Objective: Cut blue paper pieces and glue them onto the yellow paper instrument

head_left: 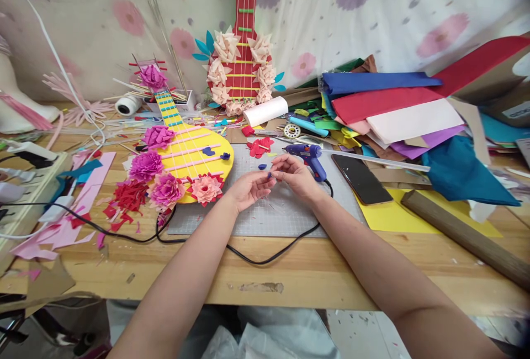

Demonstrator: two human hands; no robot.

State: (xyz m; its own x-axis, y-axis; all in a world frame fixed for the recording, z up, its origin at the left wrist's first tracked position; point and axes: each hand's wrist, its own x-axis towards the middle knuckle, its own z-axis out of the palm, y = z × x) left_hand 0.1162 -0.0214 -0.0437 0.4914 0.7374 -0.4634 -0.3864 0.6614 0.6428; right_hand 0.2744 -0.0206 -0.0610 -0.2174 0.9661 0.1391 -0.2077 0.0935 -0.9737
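Over the grey cutting mat (215,221), my left hand (252,190) and my right hand (297,178) meet fingertip to fingertip. Between them they pinch a small dark blue paper piece (270,174), mostly covered by the fingers. Another blue paper piece (262,167) lies on the mat just beyond. A blue glue gun (308,157) rests behind my right hand. To the left leans a yellow paper guitar (217,152) with pink strips, white strings and paper flowers. Two blue paper pieces (208,151) sit on its body.
A red guitar (242,74) with cream flowers stands at the back. A black cord (265,262) loops across the table front. Right are a phone (362,178), a brown roll (464,235) and stacked coloured paper (409,121). Left are red paper scraps (130,196) and a power strip (39,199).
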